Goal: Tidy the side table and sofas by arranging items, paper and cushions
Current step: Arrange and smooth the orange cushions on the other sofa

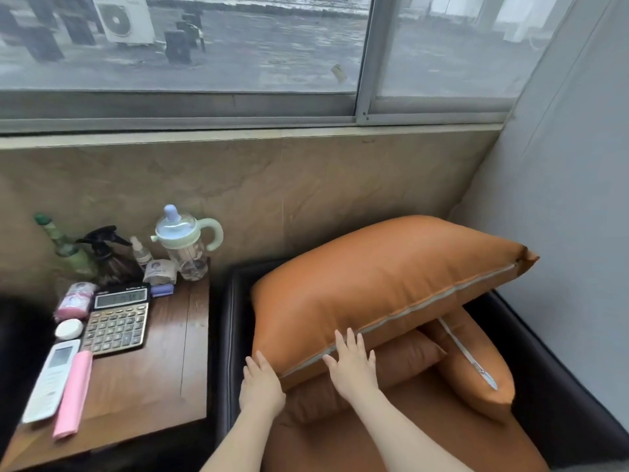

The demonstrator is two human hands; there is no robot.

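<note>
The dark sofa [544,386], with its orange seat, fills the right side of the scene under the window sill, its left arm just beside the wooden side table. On the seat the large orange cushion [381,287] stands tilted against the far backrest, zipper edge turned down and toward the person; it is probably being propped there so it sits upright instead of lying flat. Under and to the right of it a second orange cushion [476,366] lies on the seat, zipper up, and the big one partly rests on it, which explains its slant.

The tabletop [160,379] on the left carries its things gathered along the far and left edges, leaving bare wood toward the sofa: a calculator [117,321] in the middle of the group, a white remote control [51,381] and a pink flat case [73,393] side by side at the near left, a pink roll [75,299] and a small round white tin [69,328] left of the calculator. Against the wall stand a baby sippy bottle [185,243], a black-headed spray bottle [103,253] and a green bottle [64,247].

The left hand [260,386] lies flat against the cushion's near-left corner, and the right hand [352,364] presses spread fingers on the zipper seam. Neither grip is clenched; both are released, open palms steadying and nudging the cushion into place.
</note>
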